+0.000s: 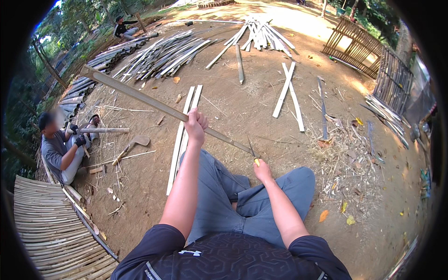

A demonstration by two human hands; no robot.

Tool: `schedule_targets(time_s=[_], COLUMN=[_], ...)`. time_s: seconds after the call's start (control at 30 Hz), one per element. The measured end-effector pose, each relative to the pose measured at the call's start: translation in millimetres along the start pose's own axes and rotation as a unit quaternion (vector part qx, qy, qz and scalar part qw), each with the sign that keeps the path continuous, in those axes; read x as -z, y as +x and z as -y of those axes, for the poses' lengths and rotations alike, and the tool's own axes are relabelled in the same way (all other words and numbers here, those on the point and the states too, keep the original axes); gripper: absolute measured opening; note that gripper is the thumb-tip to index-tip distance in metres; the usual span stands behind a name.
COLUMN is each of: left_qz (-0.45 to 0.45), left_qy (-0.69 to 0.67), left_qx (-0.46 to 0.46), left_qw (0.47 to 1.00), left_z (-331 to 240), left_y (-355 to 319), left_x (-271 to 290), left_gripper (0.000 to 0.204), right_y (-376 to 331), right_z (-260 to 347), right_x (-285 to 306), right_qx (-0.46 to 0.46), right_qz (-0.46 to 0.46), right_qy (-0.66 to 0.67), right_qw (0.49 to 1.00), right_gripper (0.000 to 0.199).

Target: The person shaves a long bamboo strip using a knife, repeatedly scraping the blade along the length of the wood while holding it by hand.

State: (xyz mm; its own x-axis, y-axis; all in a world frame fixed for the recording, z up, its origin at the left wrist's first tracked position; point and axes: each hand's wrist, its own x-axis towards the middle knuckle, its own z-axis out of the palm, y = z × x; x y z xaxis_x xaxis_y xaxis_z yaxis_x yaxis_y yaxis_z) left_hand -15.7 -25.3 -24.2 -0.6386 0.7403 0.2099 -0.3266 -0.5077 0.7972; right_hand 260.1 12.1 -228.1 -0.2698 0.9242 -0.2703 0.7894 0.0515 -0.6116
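Seated person, legs crossed on bare dirt, is mid-step trimming a long bamboo strip [140, 97] with a knife [252, 151]. Left hand [196, 125] is wrapped tight round the strip near its middle, holding it slanted, far end up and away to the left. Right hand [262, 171] is fisted on the yellow knife handle, blade tip touching the strip's near end just above the knee. Judged step: shaving or splitting the near end; next move likely calls for a steady left grip and the blade pushed along the grain, away from the legs.

Relative to the strip: two pale slats [183, 135] lie flat under it; bundle of slats [161, 56] beyond it; woven bamboo mat [51, 228] well behind-left; another worker [60, 149] sits left of it holding a pole. No containers visible anywhere.
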Motion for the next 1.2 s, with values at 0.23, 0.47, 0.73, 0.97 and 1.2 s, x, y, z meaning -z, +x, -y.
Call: schedule_targets(time_s=[0.23,0.47,0.73,0.97,1.2], left_qz=[-0.001,-0.017,-0.027,-0.015,-0.013], left_qy=[0.005,0.010,0.015,-0.002,0.005], left_qx=[0.000,-0.002,-0.005,0.009,-0.007], left_qw=[1.000,1.000,1.000,1.000,1.000], left_z=[-2,-4,-9,3,-3], left_y=[-2,1,4,7,2], left_x=[-2,-5,1,-31,-10], left_gripper=[0.044,0.046,0.048,0.047,0.044], right_y=[-18,-12,-21,22,-5], right_z=[26,30,45,-19,30], right_x=[22,13,18,-8,7], right_qx=[0.093,0.115,0.095,0.022,0.118], right_qz=[0.005,0.006,0.013,-0.038,-0.051], right_qy=[0.063,0.101,0.069,0.080,0.143], right_qw=[0.994,0.988,0.993,0.996,0.981], right_gripper=[0.038,0.039,0.039,0.036,0.037])
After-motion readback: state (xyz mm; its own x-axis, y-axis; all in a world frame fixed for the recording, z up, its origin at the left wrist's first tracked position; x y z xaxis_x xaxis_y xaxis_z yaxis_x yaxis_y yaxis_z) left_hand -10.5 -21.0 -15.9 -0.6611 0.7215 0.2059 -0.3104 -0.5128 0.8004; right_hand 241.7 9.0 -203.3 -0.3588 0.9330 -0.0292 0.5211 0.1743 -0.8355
